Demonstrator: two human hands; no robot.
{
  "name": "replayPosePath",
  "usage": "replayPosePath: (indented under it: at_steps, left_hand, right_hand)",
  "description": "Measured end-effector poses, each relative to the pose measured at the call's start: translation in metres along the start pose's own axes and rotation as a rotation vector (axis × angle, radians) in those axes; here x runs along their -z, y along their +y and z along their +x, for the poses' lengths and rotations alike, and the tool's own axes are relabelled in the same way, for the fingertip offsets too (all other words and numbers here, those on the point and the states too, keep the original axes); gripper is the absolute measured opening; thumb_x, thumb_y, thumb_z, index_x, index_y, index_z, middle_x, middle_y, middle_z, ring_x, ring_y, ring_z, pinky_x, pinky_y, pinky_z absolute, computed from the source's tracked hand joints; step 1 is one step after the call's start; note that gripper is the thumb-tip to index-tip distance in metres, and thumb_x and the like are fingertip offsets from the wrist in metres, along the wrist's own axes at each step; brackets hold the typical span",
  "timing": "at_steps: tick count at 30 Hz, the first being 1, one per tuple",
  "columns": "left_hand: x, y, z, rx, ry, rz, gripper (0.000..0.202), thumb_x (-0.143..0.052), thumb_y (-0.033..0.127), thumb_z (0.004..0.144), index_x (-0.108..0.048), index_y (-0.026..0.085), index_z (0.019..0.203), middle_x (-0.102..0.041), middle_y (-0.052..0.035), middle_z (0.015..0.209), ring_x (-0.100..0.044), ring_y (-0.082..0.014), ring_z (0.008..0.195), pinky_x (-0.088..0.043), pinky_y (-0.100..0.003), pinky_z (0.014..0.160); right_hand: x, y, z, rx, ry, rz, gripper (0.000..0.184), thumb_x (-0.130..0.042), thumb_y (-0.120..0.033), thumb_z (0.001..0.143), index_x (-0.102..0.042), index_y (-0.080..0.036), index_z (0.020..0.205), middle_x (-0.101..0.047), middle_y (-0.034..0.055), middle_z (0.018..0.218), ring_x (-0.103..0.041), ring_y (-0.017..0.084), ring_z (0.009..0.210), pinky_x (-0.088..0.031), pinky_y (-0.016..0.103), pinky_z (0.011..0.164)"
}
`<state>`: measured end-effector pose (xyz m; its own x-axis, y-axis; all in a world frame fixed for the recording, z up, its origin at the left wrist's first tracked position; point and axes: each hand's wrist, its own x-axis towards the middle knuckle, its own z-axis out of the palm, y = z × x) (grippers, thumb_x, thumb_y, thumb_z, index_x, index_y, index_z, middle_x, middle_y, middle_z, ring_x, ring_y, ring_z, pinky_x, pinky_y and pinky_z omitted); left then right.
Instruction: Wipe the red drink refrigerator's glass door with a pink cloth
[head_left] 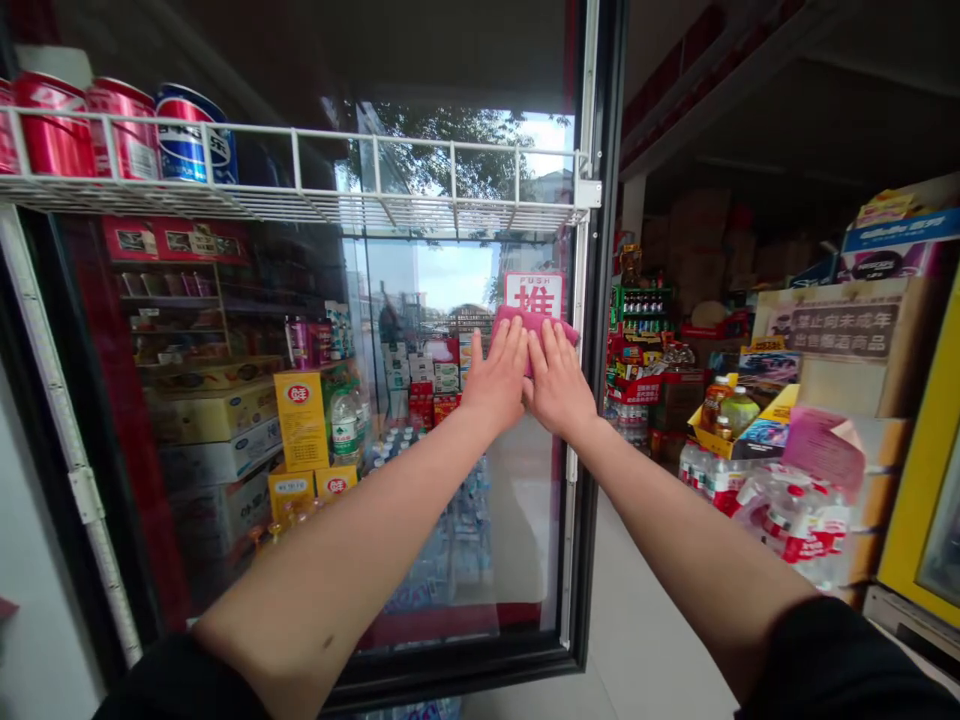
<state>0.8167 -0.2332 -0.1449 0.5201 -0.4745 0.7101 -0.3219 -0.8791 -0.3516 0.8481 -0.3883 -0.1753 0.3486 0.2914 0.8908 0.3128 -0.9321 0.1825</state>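
A pink cloth is pressed flat against the glass door, just below a red and white push sticker. My left hand lies on the cloth with fingers stretched out and together. Touching it on the right, my right hand also presses the cloth with flat fingers. Both arms reach forward from the bottom of the view. The door's black frame runs just right of my hands.
A white wire shelf on the door holds red and blue cans at upper left. Stacked boxes, a yellow carton and bottles show through the glass. Packs of bottled drinks and cardboard boxes stand to the right.
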Motion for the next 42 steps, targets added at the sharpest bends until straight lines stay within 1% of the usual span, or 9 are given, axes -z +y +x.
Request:
replayPosePath:
  at_steps: [3,5,11,13,15,19,24,33,42]
  left_hand:
    - [0.006,-0.003,0.007,0.013,0.02,-0.012,0.098,-0.058,0.035,0.095,-0.014,0.005,0.176,0.002,-0.0163,0.186,0.001,-0.0347,0.175,-0.002,-0.07,0.138]
    - [0.003,-0.003,0.0,0.013,0.027,-0.019,0.091,-0.051,0.033,0.098,-0.014,0.005,0.176,0.0,-0.016,0.187,0.0,-0.034,0.175,-0.004,-0.07,0.138]
    - [-0.028,-0.004,-0.052,-0.055,0.007,-0.016,0.09,-0.053,0.033,0.096,-0.02,0.009,0.176,-0.007,-0.015,0.186,-0.004,-0.0329,0.175,-0.007,-0.068,0.139]
    - [-0.036,-0.011,-0.066,-0.083,0.001,-0.01,0.093,-0.056,0.038,0.095,-0.021,0.011,0.176,-0.008,-0.0134,0.186,-0.003,-0.0323,0.175,-0.008,-0.068,0.139]
    - [-0.04,-0.022,-0.073,-0.098,0.005,-0.002,0.095,-0.058,0.042,0.095,-0.021,0.012,0.177,-0.007,-0.0122,0.186,0.0,-0.0313,0.175,-0.007,-0.067,0.14]
    - [-0.039,-0.051,-0.078,-0.07,0.026,0.012,0.099,-0.057,0.045,0.095,-0.015,0.01,0.177,-0.005,-0.0138,0.186,0.002,-0.0322,0.175,-0.006,-0.069,0.139]
    - [-0.031,-0.098,-0.093,-0.014,0.031,0.026,0.106,-0.062,0.046,0.091,-0.012,0.009,0.177,-0.002,-0.0131,0.187,0.004,-0.0329,0.175,-0.004,-0.069,0.139]
    - [-0.008,-0.191,-0.142,0.097,-0.003,0.045,0.107,-0.064,0.047,0.09,-0.014,0.008,0.177,-0.006,-0.0151,0.186,-0.003,-0.0342,0.175,-0.003,-0.067,0.139]
    - [0.003,-0.269,-0.193,0.204,-0.032,0.067,0.109,-0.065,0.05,0.091,-0.014,0.009,0.177,-0.008,-0.0172,0.186,-0.007,-0.034,0.174,-0.003,-0.064,0.139]
  right_hand:
    - [0.002,0.0,0.011,-0.023,0.041,0.011,0.076,-0.051,-0.034,0.108,-0.027,-0.006,0.174,-0.011,0.023,0.185,-0.003,0.037,0.173,-0.019,0.063,0.137]
    - [-0.004,-0.006,0.005,-0.035,0.061,0.009,0.075,-0.05,-0.033,0.108,-0.028,-0.005,0.174,-0.013,0.0235,0.185,-0.003,0.036,0.173,-0.019,0.064,0.137]
    - [-0.034,-0.035,-0.051,-0.03,0.029,-0.04,0.077,-0.057,-0.034,0.107,-0.031,-0.002,0.171,-0.015,0.0283,0.183,-0.004,0.041,0.172,-0.022,0.067,0.136]
    - [-0.042,-0.045,-0.062,-0.036,0.023,-0.049,0.08,-0.061,-0.036,0.106,-0.031,-0.002,0.171,-0.014,0.0297,0.182,-0.004,0.043,0.172,-0.022,0.068,0.135]
    - [-0.047,-0.055,-0.062,-0.044,0.027,-0.052,0.08,-0.062,-0.037,0.106,-0.031,-0.003,0.172,-0.013,0.0301,0.183,-0.004,0.045,0.172,-0.022,0.069,0.135]
    - [-0.051,-0.077,-0.038,-0.025,0.042,-0.036,0.079,-0.059,-0.039,0.108,-0.03,-0.005,0.172,-0.011,0.0289,0.183,-0.003,0.045,0.172,-0.02,0.07,0.135]
    - [-0.055,-0.115,-0.003,0.043,0.063,0.009,0.075,-0.052,-0.041,0.11,-0.032,-0.006,0.172,-0.016,0.0283,0.183,-0.002,0.041,0.172,-0.019,0.069,0.135]
    - [-0.064,-0.208,0.048,0.16,0.032,0.095,0.076,-0.053,-0.042,0.108,-0.034,-0.006,0.172,-0.016,0.0246,0.184,-0.004,0.04,0.172,-0.014,0.066,0.136]
    - [-0.075,-0.295,0.085,0.267,0.002,0.148,0.078,-0.058,-0.042,0.108,-0.033,-0.006,0.173,-0.016,0.0236,0.184,-0.009,0.041,0.172,-0.011,0.063,0.138]
